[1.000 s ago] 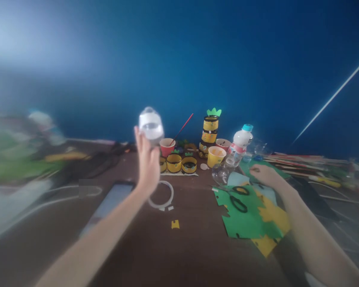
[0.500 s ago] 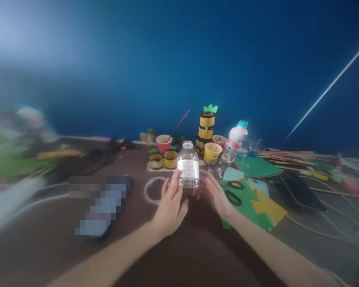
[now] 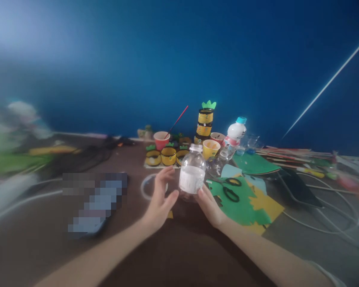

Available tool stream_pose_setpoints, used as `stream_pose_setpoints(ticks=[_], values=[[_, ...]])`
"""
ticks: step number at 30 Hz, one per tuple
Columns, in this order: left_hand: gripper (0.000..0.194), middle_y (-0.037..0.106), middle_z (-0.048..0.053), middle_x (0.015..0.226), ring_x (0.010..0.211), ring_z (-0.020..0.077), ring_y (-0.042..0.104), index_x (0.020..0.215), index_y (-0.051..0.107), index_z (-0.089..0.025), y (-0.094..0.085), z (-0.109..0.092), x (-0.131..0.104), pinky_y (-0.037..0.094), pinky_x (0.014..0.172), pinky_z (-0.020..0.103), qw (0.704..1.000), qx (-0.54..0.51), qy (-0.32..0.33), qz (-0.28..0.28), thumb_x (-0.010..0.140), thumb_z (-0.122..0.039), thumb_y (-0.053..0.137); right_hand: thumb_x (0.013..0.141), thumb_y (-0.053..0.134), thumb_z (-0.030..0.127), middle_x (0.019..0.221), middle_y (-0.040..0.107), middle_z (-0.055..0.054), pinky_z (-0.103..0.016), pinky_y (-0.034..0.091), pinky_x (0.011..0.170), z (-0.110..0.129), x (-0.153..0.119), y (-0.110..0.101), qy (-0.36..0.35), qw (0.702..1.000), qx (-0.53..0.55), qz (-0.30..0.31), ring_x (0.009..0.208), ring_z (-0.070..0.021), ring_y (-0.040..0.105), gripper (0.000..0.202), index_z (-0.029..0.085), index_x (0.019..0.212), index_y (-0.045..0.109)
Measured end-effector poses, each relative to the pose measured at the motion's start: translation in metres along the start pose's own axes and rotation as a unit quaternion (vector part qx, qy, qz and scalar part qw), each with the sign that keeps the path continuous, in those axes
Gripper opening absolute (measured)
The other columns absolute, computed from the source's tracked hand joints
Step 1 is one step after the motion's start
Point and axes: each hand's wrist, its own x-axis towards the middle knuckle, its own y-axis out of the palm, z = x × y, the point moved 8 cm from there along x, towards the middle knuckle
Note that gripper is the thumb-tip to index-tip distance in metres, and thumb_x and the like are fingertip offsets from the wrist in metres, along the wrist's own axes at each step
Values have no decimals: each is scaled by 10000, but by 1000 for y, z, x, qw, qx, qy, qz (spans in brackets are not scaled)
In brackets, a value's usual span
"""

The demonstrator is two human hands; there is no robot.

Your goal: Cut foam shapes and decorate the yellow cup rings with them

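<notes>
A clear plastic bottle (image 3: 192,175) with a white label and no cap stands nearly upright between my two hands. My right hand (image 3: 211,207) grips its lower right side, thumb at the front and the other fingers mostly hidden behind it. Just left of the bottle, my left hand (image 3: 160,197) is open, thumb and fingers apart, with a small gap to the bottle. Behind the left fingers lies a roll of clear tape (image 3: 146,187). Black-handled scissors (image 3: 231,194) rest on green paper (image 3: 242,211) to the right of my right hand.
Small pineapple-like yellow rings (image 3: 168,156), a red cup (image 3: 161,140) with a stick, a yellow cup (image 3: 211,150), a stacked pineapple tower (image 3: 205,129) and a white bottle (image 3: 236,133) stand at the back. A phone (image 3: 101,207) lies left; sticks (image 3: 299,155) and a dark tablet-like slab (image 3: 299,187) lie right.
The bottle has come lower and nearer to me. My left hand has moved off it to the left and opened. My right hand has closed on its lower side.
</notes>
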Motion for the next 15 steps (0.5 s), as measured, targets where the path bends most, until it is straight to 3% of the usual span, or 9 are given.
stream_pose_setpoints(ticks=[2,5,8,11,13,15], values=[[427,313,75,1400,1268,181,324,1288,232,-222,9,13,3,326,1029,356,994,-62,-77,51,874,-291,310,863,380,464,1207,527,-31,-396,252,1036,2,-1,2,-9,999,-39,18,1203,-216,385,391,246,1166,496],[397,388,65,1358,1260,190,337,1253,326,-217,20,17,4,295,1046,340,980,-124,-116,99,877,-343,319,872,373,444,1230,497,-14,-369,234,1049,7,0,0,-10,993,-117,0,1212,-196,364,365,273,1171,489],[449,427,98,1306,1189,201,427,1237,266,-219,17,21,4,375,978,352,977,-182,-110,30,839,-346,430,868,414,389,1244,470,-7,-357,283,1022,16,0,-7,-22,984,-160,-73,1173,-175,397,356,297,1212,406],[587,451,106,1250,1156,223,450,1226,259,-221,10,24,2,374,963,388,984,-146,-86,-50,746,-309,585,861,444,349,1269,452,-26,-350,310,1006,23,-1,0,-43,981,-177,-63,1158,-172,419,403,272,1247,354],[645,417,101,1282,1196,245,397,1256,288,-229,13,23,0,317,1002,417,994,-78,-68,-35,708,-278,626,835,493,345,1288,441,-31,-344,289,1023,23,-1,7,-48,980,-190,-30,1192,-181,389,456,258,1261,354],[687,365,92,1341,1247,261,319,1309,268,-246,20,19,-1,251,1038,434,998,-32,-48,19,715,-258,613,828,500,362,1252,474,-34,-345,302,1014,22,0,6,-43,980,-192,-27,1189,-191,395,448,249,1246,385]])
